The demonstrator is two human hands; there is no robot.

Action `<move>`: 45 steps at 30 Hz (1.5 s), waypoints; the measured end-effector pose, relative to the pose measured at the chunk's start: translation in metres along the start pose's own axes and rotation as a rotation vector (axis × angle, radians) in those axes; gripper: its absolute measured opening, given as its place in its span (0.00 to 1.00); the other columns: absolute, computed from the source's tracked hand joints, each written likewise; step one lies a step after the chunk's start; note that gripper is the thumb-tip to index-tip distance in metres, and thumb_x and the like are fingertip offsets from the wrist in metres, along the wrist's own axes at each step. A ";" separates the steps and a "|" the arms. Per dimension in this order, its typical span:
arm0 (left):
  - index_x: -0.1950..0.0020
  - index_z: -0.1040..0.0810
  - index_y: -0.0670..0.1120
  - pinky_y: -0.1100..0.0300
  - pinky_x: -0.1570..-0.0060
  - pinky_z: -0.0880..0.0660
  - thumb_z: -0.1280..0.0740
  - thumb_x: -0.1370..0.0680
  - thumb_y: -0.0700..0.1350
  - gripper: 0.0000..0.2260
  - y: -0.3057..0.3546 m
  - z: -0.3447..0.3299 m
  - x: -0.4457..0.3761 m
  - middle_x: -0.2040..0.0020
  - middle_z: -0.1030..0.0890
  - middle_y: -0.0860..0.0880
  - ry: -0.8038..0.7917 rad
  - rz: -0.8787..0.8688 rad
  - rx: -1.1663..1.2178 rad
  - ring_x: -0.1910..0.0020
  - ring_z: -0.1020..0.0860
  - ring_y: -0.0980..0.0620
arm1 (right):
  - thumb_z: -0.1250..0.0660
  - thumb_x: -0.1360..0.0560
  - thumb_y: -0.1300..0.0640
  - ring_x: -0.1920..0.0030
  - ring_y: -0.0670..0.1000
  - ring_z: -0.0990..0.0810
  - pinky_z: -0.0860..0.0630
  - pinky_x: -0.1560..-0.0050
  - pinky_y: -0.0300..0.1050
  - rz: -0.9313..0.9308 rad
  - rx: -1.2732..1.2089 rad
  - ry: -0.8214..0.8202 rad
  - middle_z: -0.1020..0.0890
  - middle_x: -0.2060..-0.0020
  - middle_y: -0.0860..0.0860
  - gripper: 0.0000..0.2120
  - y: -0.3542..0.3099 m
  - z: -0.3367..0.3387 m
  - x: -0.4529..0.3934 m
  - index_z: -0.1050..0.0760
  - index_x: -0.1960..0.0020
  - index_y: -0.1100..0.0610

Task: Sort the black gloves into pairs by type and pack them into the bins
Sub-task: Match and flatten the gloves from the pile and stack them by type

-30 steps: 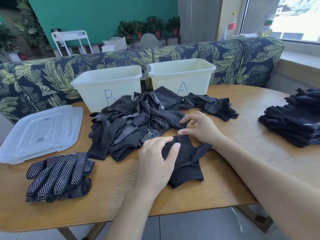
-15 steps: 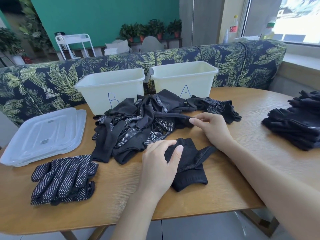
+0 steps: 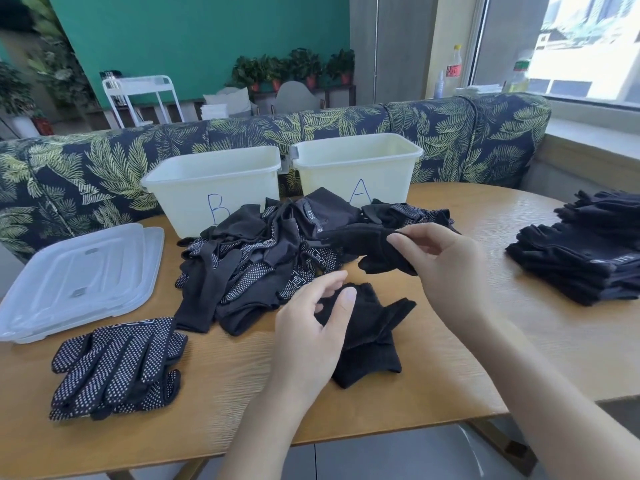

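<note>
**Limp gloves, pinched at the edge**

The fingers of the right hand (image 3: 446, 268) are curled in a pinch on a plain black glove (image 3: 363, 242), lifted just right of frame centre; the left hand (image 3: 311, 337) hovers loosely, fingers relaxed, over a plain glove on the table (image 3: 367, 341) below centre, and I cannot tell whether it touches it.

These gloves look light, soft and floppy, likely to sag and snag on neighbours, so the cuff or an edge seems the surest hold.

Largest is the tangled glove heap (image 3: 256, 268) at centre, mixing plain fabric with white-dotted palms, in front of bin B (image 3: 211, 188) and bin A (image 3: 356, 168). At the right edge sits a neat stack of plain gloves (image 3: 581, 258); at lower left a dotted pair (image 3: 114, 368) lies stacked.
</note>
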State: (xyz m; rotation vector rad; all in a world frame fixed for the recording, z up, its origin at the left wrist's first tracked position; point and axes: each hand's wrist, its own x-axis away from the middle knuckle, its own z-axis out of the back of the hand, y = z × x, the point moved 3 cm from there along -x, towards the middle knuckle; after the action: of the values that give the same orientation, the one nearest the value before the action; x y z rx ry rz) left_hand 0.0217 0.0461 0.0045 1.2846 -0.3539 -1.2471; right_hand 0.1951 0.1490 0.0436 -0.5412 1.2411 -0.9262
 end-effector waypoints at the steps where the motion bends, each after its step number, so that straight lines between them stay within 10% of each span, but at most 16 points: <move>1: 0.38 0.18 0.57 0.61 0.41 0.23 0.30 0.20 0.51 0.11 0.003 0.001 0.001 0.46 0.17 0.63 -0.001 0.029 0.062 0.42 0.20 0.63 | 0.25 0.25 0.53 0.55 0.37 0.18 0.25 0.51 0.29 0.052 0.030 -0.001 0.15 0.60 0.39 0.03 -0.006 -0.001 0.004 0.15 0.53 0.52; 10: 0.25 0.29 0.58 0.53 0.43 0.19 0.37 0.20 0.57 0.22 0.006 -0.001 -0.001 0.43 0.14 0.52 -0.111 0.265 0.516 0.42 0.16 0.50 | 0.27 0.25 0.50 0.52 0.43 0.19 0.26 0.47 0.47 0.429 0.234 -0.168 0.15 0.55 0.42 0.07 -0.019 -0.032 0.049 0.16 0.52 0.53; 15: 0.32 0.22 0.56 0.60 0.54 0.18 0.33 0.18 0.49 0.14 -0.005 -0.001 -0.001 0.48 0.15 0.43 -0.078 0.376 0.443 0.47 0.16 0.49 | 0.25 0.26 0.43 0.46 0.38 0.19 0.26 0.44 0.35 0.172 0.032 -0.266 0.15 0.51 0.36 0.11 -0.003 -0.025 0.070 0.15 0.48 0.47; 20: 0.33 0.23 0.53 0.60 0.49 0.19 0.28 0.22 0.41 0.18 -0.010 -0.002 0.000 0.48 0.14 0.57 -0.035 0.355 0.303 0.48 0.16 0.60 | 0.26 0.26 0.50 0.51 0.44 0.17 0.27 0.50 0.31 0.067 0.002 -0.134 0.15 0.56 0.39 0.06 0.003 -0.007 0.067 0.16 0.50 0.49; 30: 0.33 0.22 0.53 0.47 0.36 0.23 0.32 0.21 0.31 0.22 0.004 -0.004 -0.002 0.43 0.14 0.53 0.040 0.322 0.444 0.42 0.17 0.54 | 0.31 0.23 0.43 0.60 0.46 0.22 0.30 0.56 0.30 -0.044 0.103 -0.153 0.21 0.64 0.45 0.11 0.001 -0.001 0.062 0.21 0.43 0.44; 37: 0.31 0.24 0.50 0.46 0.36 0.25 0.38 0.20 0.26 0.24 0.010 -0.003 0.008 0.41 0.15 0.47 -0.043 0.356 0.643 0.38 0.18 0.45 | 0.38 0.23 0.36 0.59 0.53 0.16 0.18 0.51 0.54 -0.354 -0.383 -0.361 0.14 0.58 0.50 0.18 -0.011 -0.005 0.067 0.24 0.36 0.39; 45: 0.29 0.25 0.52 0.45 0.30 0.29 0.40 0.22 0.24 0.30 0.006 0.002 0.016 0.34 0.19 0.50 -0.089 0.288 0.420 0.33 0.22 0.49 | 0.25 0.25 0.49 0.55 0.48 0.13 0.18 0.45 0.53 -0.431 -0.358 -0.262 0.12 0.56 0.47 0.12 -0.003 -0.003 0.064 0.19 0.42 0.47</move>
State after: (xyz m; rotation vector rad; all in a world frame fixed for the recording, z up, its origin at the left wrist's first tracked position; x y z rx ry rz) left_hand 0.0290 0.0302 0.0036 1.4696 -0.8694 -1.0152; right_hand 0.1946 0.0945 0.0090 -1.2110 1.0718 -0.9530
